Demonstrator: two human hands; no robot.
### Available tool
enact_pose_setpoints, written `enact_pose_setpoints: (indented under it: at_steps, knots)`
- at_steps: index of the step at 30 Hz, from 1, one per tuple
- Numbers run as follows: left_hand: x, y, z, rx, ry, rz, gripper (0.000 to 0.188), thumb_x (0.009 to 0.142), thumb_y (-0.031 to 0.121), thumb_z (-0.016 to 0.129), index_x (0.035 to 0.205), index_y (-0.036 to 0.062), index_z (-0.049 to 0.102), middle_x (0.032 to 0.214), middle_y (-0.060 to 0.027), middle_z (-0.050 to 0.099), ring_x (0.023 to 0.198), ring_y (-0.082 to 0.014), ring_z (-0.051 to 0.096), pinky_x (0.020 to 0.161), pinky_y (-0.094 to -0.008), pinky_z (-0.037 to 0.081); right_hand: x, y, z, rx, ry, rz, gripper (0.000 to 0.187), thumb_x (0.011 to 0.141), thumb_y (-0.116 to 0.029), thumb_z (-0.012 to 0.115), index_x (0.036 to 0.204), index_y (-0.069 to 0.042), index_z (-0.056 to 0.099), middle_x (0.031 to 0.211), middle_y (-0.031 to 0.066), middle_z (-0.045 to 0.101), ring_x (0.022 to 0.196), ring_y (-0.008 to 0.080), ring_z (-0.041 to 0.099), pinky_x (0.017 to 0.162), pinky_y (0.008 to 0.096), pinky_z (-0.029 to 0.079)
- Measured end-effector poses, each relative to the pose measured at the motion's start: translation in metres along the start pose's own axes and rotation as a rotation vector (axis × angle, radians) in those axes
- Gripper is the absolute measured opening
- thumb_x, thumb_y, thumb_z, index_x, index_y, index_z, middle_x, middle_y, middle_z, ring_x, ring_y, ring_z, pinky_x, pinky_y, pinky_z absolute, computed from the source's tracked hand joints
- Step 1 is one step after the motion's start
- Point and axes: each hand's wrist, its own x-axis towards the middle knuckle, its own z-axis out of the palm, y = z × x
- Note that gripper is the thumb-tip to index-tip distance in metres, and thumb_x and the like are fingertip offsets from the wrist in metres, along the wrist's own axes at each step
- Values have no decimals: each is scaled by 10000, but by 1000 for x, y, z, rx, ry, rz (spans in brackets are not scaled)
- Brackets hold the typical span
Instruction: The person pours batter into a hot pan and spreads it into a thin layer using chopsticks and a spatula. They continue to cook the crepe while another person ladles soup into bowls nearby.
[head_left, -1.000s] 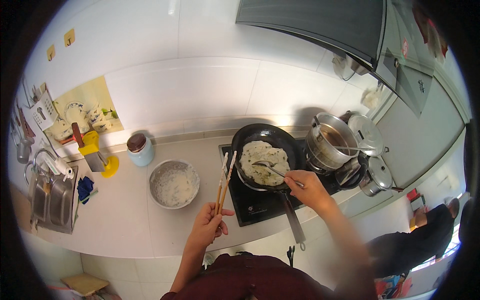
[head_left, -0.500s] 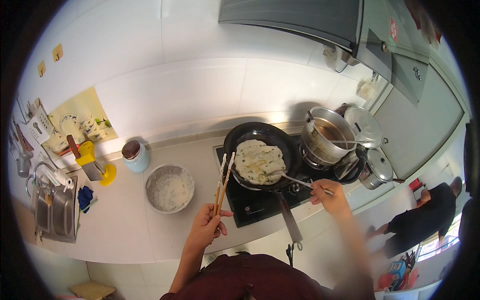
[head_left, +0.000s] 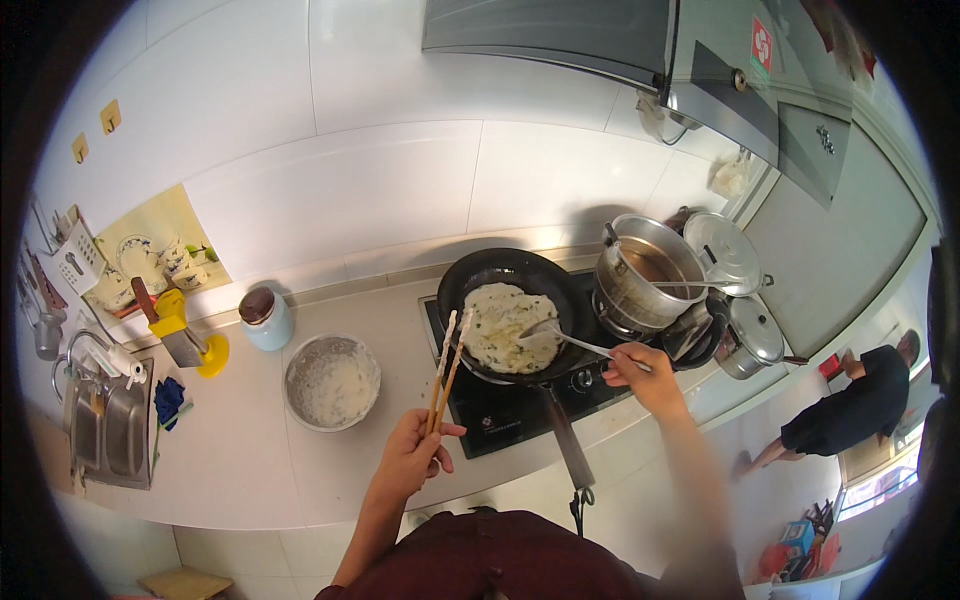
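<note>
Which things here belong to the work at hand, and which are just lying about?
In use:
chopsticks, in the left hand
spoon, in the right hand
pan
flat food in the pan
bowl, probably: whitish residue like the chopsticks'

Apparently just lying about:
jar
pot
lid
knife

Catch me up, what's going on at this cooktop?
Someone's right hand holds a metal spoon, its bowl at the pale, green-flecked food spread in a black frying pan on the cooktop. The left hand holds two chopsticks, tips coated white. A metal bowl, whitish inside, sits left on the counter; a pot stands right of the pan.
</note>
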Motion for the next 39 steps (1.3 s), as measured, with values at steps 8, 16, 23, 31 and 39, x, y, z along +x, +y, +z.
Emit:
enact_pose_setpoints:
  at_steps: [8,16,23,31,39]
  knots:
    - [-2,-5,-2,-25,10,-10,222,917,19,350,1138,-5,348,1046,-207,583,533,-126,550,379,-189,326,-8,-3,-27,-109,-34,40,134,872,-49,555,906,71,603,806,91,608,683,171,645,596,250,541]
    - [-3,-7,4,-18,13,-16,216,921,27,362,1134,-8,352,1042,-202,585,538,-120,550,384,-183,329,-13,-20,-29,-119,-17,42,121,862,-35,557,880,75,603,783,96,603,679,180,643,594,262,540]
    - [-6,-5,3,-25,28,-18,217,918,27,367,1131,-11,354,1036,-203,585,539,-117,546,388,-184,333,-21,-19,-38,-46,-26,65,145,883,-69,555,915,63,605,767,104,605,669,206,649,599,296,568]
    - [-7,-5,4,-31,23,-24,219,916,17,359,1134,-7,349,1051,-211,578,547,-126,550,383,-186,328,-10,-1,-3,97,-142,104,206,901,-123,562,942,76,595,800,131,606,683,220,654,610,297,567]
    - [-10,-6,1,-28,46,-22,222,913,9,355,1134,-15,352,1054,-209,578,548,-126,552,383,-182,327,5,18,38,121,-161,10,189,906,-109,551,964,67,591,821,116,603,718,205,656,630,294,574]
